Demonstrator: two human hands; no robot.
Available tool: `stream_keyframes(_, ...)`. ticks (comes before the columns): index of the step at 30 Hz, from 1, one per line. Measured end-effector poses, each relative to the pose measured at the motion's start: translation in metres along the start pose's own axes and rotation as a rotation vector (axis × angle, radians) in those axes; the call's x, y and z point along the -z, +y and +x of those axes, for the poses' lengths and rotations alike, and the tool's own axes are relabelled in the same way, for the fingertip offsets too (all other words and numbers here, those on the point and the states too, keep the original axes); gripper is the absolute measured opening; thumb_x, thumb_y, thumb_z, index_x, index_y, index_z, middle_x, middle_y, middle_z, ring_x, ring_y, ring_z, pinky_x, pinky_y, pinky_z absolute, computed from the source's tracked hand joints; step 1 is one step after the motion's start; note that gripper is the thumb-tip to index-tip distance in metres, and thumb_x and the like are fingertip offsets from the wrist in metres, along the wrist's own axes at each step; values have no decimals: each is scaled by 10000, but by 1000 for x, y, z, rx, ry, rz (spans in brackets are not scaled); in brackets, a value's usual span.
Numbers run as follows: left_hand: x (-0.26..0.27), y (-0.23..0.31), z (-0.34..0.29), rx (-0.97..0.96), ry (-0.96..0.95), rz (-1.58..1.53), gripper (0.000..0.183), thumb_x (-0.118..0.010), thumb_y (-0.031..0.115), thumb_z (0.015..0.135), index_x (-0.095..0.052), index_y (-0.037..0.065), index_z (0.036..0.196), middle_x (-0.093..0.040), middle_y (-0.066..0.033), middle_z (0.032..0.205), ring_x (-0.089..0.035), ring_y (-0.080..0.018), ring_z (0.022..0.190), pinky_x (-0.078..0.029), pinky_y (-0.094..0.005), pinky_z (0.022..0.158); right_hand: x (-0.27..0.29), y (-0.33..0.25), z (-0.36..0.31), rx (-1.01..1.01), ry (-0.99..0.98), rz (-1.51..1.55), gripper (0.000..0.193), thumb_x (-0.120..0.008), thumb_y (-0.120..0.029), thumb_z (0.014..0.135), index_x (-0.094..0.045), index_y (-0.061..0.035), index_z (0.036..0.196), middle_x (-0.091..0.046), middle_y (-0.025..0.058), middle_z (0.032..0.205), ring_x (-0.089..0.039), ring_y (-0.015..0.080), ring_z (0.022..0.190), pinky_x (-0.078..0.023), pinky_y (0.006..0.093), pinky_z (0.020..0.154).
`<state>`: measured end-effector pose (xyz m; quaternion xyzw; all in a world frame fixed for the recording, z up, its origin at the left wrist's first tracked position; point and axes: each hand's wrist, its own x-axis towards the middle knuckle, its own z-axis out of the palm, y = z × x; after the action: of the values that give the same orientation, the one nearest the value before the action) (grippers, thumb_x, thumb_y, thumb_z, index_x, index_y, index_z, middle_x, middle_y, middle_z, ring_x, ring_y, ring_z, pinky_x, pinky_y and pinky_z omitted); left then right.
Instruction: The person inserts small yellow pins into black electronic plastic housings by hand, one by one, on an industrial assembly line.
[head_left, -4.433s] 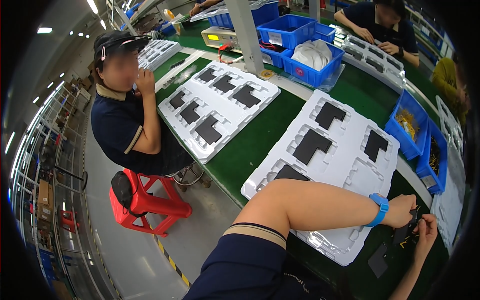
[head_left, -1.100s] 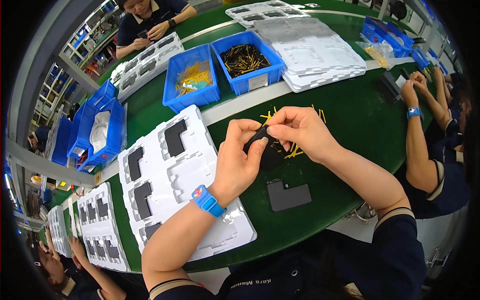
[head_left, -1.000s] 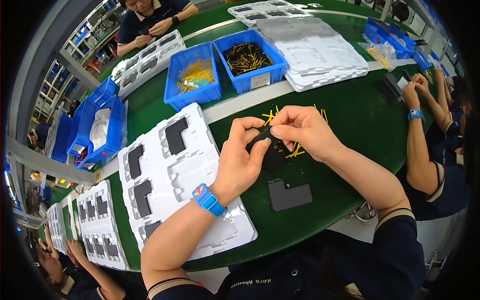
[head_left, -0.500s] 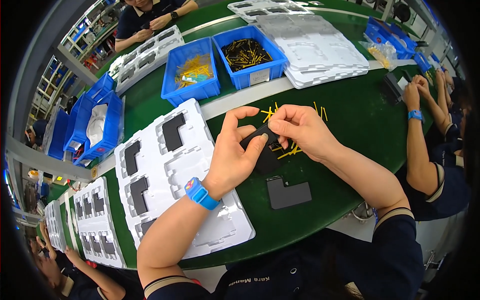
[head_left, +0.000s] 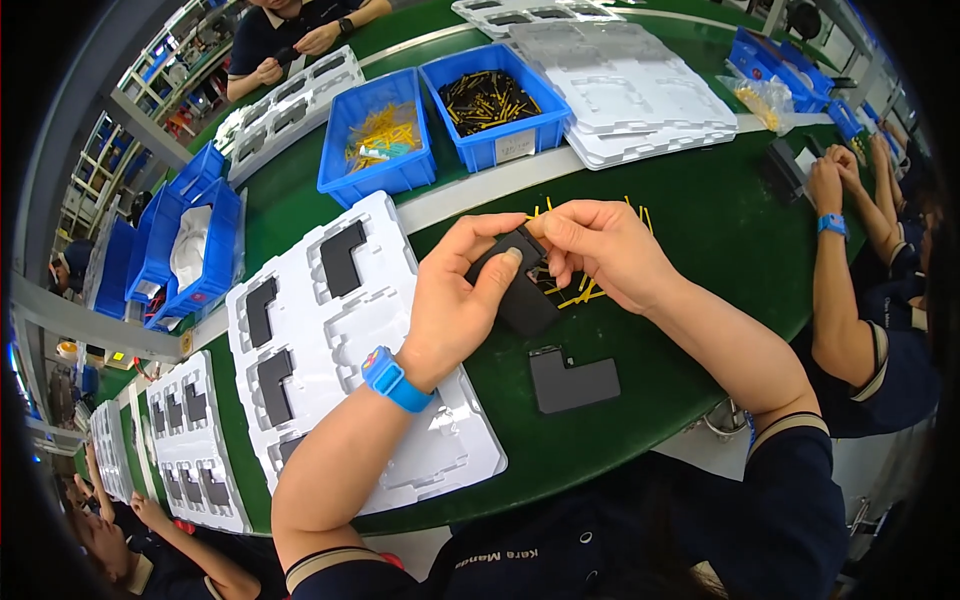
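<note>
My left hand (head_left: 450, 305) is closed round a black L-shaped part (head_left: 528, 306), its thumb pressed on the upper face. Above the table, my right hand (head_left: 612, 255) pinches with thumb and forefinger at the upper corner of that part. Whatever lies between those right fingertips is too small or hidden to make out. A second black L-shaped part (head_left: 572, 385) rests on the green table (head_left: 560, 450), nearer to me. Thin yellow strips (head_left: 582, 293) lie scattered behind and below my right hand, partly covered by it.
A white moulded tray (head_left: 440, 445) with several black parts lies left. Beyond my hands stand a blue bin (head_left: 375, 187) of yellow strips and another blue bin (head_left: 495, 151) of black-and-yellow pieces. White trays (head_left: 640, 90) are stacked far right. Co-workers sit around the table.
The black part in my left hand has tilted and shows more of its lower body. My right fingers have shifted slightly left and up along its corner.
</note>
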<state>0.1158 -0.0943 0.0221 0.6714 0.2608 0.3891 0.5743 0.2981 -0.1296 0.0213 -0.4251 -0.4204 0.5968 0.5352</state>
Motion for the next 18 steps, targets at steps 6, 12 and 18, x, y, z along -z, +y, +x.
stream_keyframes(6,3,-1,2,72,12,-64,260,-521,-11,878,-530,13,1138,-645,-93,945,-566,-83,844,-453,-222,753,3,1,1,-11,-28,-118,252,-609,-228,886,-623,23,866,-615,61,733,-563,84,588,-480,213,544)
stream_keyframes(12,0,-2,2,63,33,-24,269,-523,-11,871,-530,10,1140,-649,-87,926,-564,-75,824,-449,-215,733,0,-1,2,-15,-7,-100,263,-609,-247,887,-606,13,846,-587,39,690,-545,73,568,-467,203,528)
stream_keyframes(18,-1,-1,0,82,-11,144,351,-545,6,864,-485,7,1210,-642,-82,891,-582,-90,824,-457,-218,747,-3,-1,1,-1,-15,-173,184,-611,-191,888,-583,-15,841,-556,5,712,-523,57,582,-455,204,523)
